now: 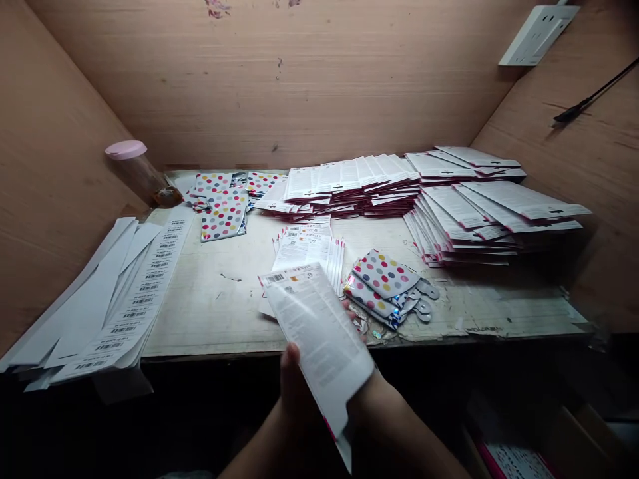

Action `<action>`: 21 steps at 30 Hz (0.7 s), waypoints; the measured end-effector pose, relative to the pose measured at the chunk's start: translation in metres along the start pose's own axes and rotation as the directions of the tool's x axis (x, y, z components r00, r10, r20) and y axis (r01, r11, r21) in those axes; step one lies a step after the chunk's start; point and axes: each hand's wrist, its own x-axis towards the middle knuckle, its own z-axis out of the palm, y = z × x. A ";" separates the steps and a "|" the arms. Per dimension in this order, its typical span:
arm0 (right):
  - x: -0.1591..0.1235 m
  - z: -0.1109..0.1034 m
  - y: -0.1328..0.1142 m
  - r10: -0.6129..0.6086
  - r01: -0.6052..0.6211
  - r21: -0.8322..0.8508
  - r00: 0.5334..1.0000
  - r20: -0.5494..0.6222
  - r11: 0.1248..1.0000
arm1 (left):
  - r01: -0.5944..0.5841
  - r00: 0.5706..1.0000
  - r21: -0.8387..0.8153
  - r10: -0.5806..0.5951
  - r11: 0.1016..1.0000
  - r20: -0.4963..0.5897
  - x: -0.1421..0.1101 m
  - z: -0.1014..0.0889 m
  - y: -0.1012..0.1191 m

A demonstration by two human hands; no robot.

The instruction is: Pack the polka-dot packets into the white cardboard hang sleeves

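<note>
A flat white cardboard packet [319,332] with small print and a barcode label at its upper left corner is tilted in front of me. Its lower end shows a notch and a pink edge. My left hand [293,376] grips the packet's left edge, thumb on top. Behind the packet, my right hand [357,326] is mostly hidden, with fingertips curling at its right edge. Beyond it lies a small fanned stack of similar packets [307,246]. Close to my right hand are polka-dot foil pouches [384,279] with silvery rounded tabs.
Sheets of barcode labels [144,299] lie at the left. More polka-dot pouches [224,206] rest at the back left, beside a tilted clear bottle [140,176] with a pink lid. Large packet piles [354,183] line the back and right [479,219]. A power strip [536,36] hangs above.
</note>
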 end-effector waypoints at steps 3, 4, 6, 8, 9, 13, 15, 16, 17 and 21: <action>-0.013 -0.011 -0.014 -0.133 0.155 -0.201 0.984 0.114 0.967 | 0.004 0.969 0.099 0.021 0.995 -0.244 0.014 -0.020 0.027; -0.020 -0.018 -0.017 -0.204 0.245 -0.281 0.964 0.170 0.928 | -0.006 0.958 0.199 0.063 0.980 -0.279 0.019 -0.028 0.036; -0.028 -0.033 -0.013 -0.304 0.349 -0.419 0.937 0.172 0.838 | -0.075 0.929 0.481 0.237 0.873 -0.285 0.029 -0.042 0.048; -0.025 -0.041 0.003 -0.319 0.287 -0.499 0.948 0.022 0.818 | -0.146 0.831 0.807 0.514 0.572 -0.214 0.033 -0.052 0.046; -0.021 -0.042 0.015 -0.307 0.235 -0.507 0.950 -0.061 0.829 | -0.143 0.768 0.925 0.629 0.352 -0.121 0.031 -0.056 0.042; 0.002 -0.032 0.062 -0.295 0.193 -0.498 0.946 -0.134 0.845 | -0.232 0.752 0.914 0.535 -0.334 0.386 0.008 -0.074 0.022; 0.008 -0.025 0.075 -0.286 0.178 -0.500 0.947 -0.146 0.848 | -0.381 0.790 0.827 0.319 -0.414 0.524 -0.007 -0.086 0.018; 0.010 -0.023 0.079 -0.281 0.168 -0.501 0.946 -0.160 0.849 | -0.427 0.801 0.797 0.230 -0.426 0.553 -0.014 -0.093 0.018; 0.012 -0.021 0.081 -0.281 0.160 -0.501 0.943 -0.176 0.850 | -0.457 0.808 0.773 0.159 -0.440 0.568 -0.018 -0.099 0.018; 0.015 -0.015 0.083 -0.277 0.136 -0.525 0.940 -0.200 0.840 | -0.485 0.798 0.719 0.084 -0.497 0.596 -0.024 -0.116 0.016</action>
